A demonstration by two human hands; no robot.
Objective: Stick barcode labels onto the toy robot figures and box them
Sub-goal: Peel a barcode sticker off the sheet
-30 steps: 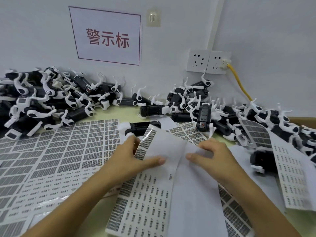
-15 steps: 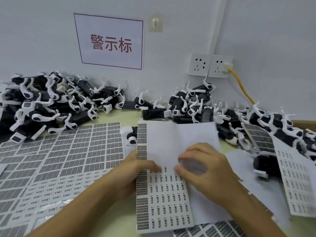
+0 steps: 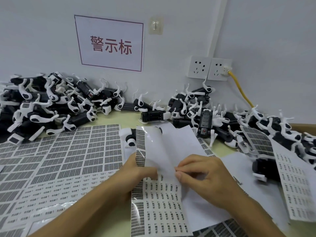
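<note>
Head view, looking down at a desk (image 3: 130, 117) against a white wall. Two bare hands work on a label sheet (image 3: 159, 207) held upright at the centre. The left hand (image 3: 136, 170) grips the sheet's left edge, thumb in front and fingers curled behind. The right hand (image 3: 203, 178) has its fingers curled, with thumb and forefinger pinched together at the sheet's right side, just where the printed rows begin; whether a label is already caught between them is too small to tell. The upper part of the sheet is bare, glossy backing.

Toy robots, black with white limbs, lie heaped along the wall: a large pile (image 3: 44, 106) at left and another pile (image 3: 193, 105) at right, running on toward the right edge. More sheets (image 3: 68, 154) lie flat across the desk. No box is in view.

Risks, as judgement: the pinch may lift two neighbouring labels, or tear one, since they sit close together. A peeled label could curl and stick to a fingertip or to itself. The thin, bowed backing may crease in the left hand's grip and make the next peel harder.
</note>
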